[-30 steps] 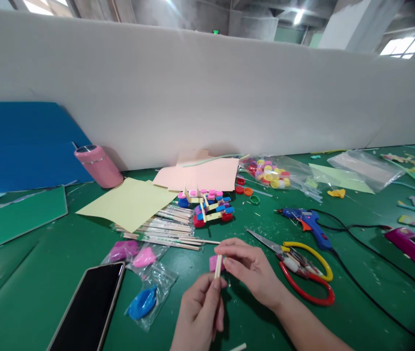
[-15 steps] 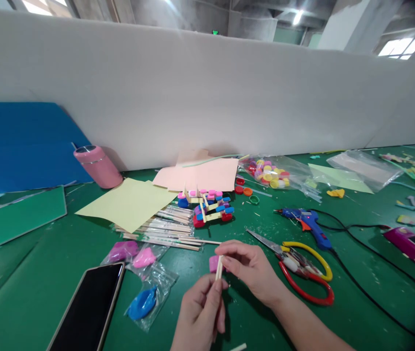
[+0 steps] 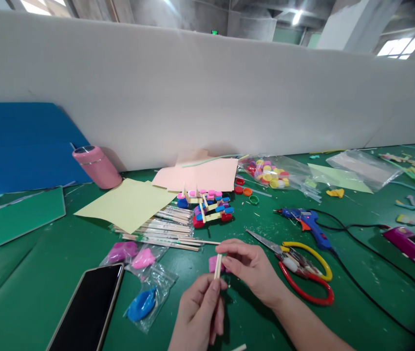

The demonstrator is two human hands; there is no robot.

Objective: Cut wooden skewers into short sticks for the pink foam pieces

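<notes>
Between my hands stand a few short pale wooden sticks (image 3: 218,266), close together and nearly upright. My left hand (image 3: 203,309) pinches their lower part between thumb and fingers. The thumb and fingertips of my right hand (image 3: 247,268) close on their upper end. Just behind the sticks, a pink clay piece (image 3: 213,263) lies on the green table (image 3: 171,292), partly covered by them. Farther back are small built pieces (image 3: 213,212) of pale sticks with pink, blue, red and purple parts. Bundled wooden sticks (image 3: 171,226) in plastic lie left of these.
Large scissors (image 3: 311,292) and a blue glue gun (image 3: 308,222) with a black cord lie at right. A phone (image 3: 86,307) and bagged blue clay (image 3: 141,304) are at left. Behind stand a pink cup (image 3: 100,168) and bagged coloured caps (image 3: 269,173).
Both hands keep their hold on the sticks, which have shifted very slightly to the left. Nothing else has clearly moved.
</notes>
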